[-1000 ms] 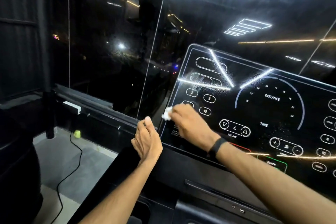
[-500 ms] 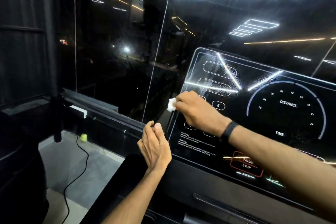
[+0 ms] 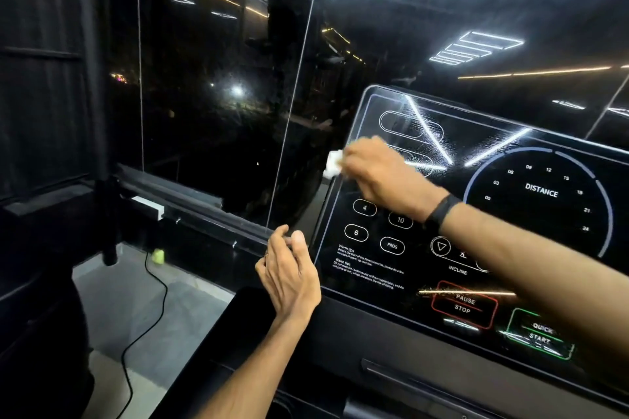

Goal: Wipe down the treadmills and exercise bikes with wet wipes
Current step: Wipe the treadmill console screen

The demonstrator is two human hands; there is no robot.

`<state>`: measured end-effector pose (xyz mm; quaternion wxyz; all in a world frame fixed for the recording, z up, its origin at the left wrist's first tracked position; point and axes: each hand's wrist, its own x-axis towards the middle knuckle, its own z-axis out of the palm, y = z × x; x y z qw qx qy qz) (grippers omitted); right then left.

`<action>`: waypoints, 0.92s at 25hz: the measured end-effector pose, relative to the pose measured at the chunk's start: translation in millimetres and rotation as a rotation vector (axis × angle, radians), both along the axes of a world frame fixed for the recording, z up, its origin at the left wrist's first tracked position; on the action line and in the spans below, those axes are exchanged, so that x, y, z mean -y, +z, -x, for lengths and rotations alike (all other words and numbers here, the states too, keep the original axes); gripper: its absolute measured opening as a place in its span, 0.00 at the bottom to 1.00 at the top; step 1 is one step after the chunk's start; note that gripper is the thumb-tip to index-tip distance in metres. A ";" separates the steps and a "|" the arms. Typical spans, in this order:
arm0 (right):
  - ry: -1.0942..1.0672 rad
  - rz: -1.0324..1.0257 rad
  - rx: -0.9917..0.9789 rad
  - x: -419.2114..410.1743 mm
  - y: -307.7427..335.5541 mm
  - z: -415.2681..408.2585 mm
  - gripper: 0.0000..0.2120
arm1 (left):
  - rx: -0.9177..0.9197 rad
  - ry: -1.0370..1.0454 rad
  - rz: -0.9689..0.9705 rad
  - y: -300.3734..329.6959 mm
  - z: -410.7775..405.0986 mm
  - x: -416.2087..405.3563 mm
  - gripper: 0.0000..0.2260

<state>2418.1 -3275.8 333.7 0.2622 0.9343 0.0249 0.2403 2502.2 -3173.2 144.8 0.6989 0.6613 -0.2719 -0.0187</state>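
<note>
Dark gym, glass wall (image 3: 221, 112) reflecting ceiling lights; treadmill console (image 3: 476, 214), glossy black. Right hand (image 3: 384, 170): grip closed on white wet wipe (image 3: 333, 163) at console's upper-left edge. Left hand (image 3: 289, 275): grip relaxed, holding nothing, beside console's lower-left corner.

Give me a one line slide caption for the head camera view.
Right hand wipes the treadmill console left edge with a white wet wipe; left hand hovers nearby.

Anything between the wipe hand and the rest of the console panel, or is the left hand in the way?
Nothing visible blocks it. The right hand holds the wipe at the console panel's upper left edge. The left hand sits apart, off the panel's lower left corner, holding nothing.
</note>
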 end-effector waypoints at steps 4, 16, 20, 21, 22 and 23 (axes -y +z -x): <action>-0.203 -0.111 0.504 34.5 77.6 -6.6 0.06 | 0.009 0.019 0.012 -0.1 0.7 -1.7 0.28; -0.130 -0.084 0.403 10.1 4.8 22.8 0.10 | 0.434 0.083 -0.022 -4.7 4.5 -3.5 0.29; -0.146 0.007 0.207 21.7 14.0 55.7 0.09 | 0.555 0.110 -0.030 -7.9 4.9 -4.1 0.33; -0.201 -0.021 0.400 31.3 40.2 63.4 0.09 | 0.561 0.118 -0.032 -7.5 5.0 -4.0 0.33; -0.245 -0.066 0.597 37.0 59.8 70.0 0.10 | 0.560 0.125 -0.033 -7.4 5.3 -4.1 0.34; -0.275 -0.110 0.706 39.2 64.9 71.6 0.09 | 0.560 0.131 -0.033 -7.1 6.0 -4.0 0.34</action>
